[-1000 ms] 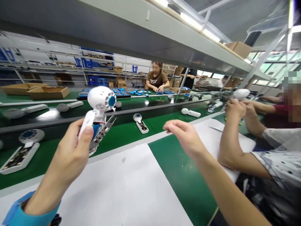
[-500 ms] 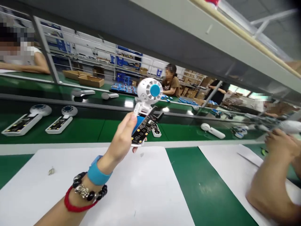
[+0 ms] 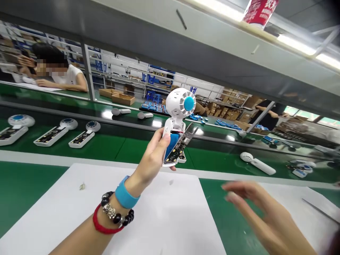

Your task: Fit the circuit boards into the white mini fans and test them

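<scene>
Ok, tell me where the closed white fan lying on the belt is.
In the head view, the closed white fan lies flat on the green belt at right, beyond the open right hand and right of the opened fan held up by the left hand.

Green glossy conveyor belt (image 3: 106, 147) runs along the far edge of the green work table (image 3: 23, 180), grey metal overhead shelf (image 3: 186, 46) carrying a lit fluorescent tube (image 3: 305, 47), cardboard boxes (image 3: 120, 97) and blue-stocked racking (image 3: 156, 72) behind, daylight windows (image 3: 305, 114) far right.
</scene>
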{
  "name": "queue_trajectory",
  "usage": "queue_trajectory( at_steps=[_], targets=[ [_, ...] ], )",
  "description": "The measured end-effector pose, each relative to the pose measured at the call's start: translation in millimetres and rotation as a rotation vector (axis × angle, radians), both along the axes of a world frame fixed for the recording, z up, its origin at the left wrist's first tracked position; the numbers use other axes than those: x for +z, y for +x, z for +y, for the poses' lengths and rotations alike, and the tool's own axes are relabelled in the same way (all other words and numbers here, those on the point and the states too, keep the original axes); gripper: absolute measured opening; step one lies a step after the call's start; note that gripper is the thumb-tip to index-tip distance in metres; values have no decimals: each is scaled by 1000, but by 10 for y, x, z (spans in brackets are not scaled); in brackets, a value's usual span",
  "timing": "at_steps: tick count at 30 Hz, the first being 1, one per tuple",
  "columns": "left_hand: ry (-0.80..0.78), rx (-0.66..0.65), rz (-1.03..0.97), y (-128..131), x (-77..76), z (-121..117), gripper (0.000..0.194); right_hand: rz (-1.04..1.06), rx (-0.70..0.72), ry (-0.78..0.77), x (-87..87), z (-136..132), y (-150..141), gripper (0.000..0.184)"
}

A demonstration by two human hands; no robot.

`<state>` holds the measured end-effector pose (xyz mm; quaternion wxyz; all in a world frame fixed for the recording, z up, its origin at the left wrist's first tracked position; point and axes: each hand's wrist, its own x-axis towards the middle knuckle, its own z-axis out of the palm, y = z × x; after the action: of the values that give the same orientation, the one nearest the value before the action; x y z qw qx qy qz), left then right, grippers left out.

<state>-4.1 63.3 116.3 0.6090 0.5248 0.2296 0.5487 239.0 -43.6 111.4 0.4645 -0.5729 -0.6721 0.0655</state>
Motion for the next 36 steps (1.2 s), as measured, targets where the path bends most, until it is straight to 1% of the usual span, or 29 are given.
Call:
queue_trajectory(
  at_steps=[1,2,4,6,8,12,17,20,26,29,31,33,35,36],
  targets=[
    [-10,-24,-8,-17,4,2,40,37,67,-59,3,156,-187,28],
    [-22,-46,-13,-33,6,6,40,118,170,-89,31,329,-353,34],
    [-43,-86,-6,-58,1,16,39,353,320,-49,127,656,-623,38],
    [-62,-97,32,-69,-14,29,40,525,386,10,211,879,-789,30],
    [-78,-113,65,-65,-38,44,40,573,402,42,245,968,-841,22],
    [-120,-166,110,-24,-112,82,36,514,395,34,205,934,-749,18],
    [-185,-103,198,83,-226,136,41,478,328,39,120,967,-730,16],
    [-218,-104,193,134,-259,151,41,454,301,42,106,1016,-780,15],
    [-186,-61,194,144,-283,150,35,322,279,77,129,1021,-774,15],
    [-170,-54,183,135,-314,162,35,238,278,67,126,1007,-773,15],
    [-150,-49,183,127,-339,172,38,210,293,65,120,996,-794,14],
    [-111,-29,191,116,-364,175,45,195,315,88,114,984,-826,12],
    [-36,9,199,99,-388,170,58,164,343,131,107,973,-853,12],
    [29,36,196,88,-398,168,67,139,369,163,102,970,-860,11]
  ],
)
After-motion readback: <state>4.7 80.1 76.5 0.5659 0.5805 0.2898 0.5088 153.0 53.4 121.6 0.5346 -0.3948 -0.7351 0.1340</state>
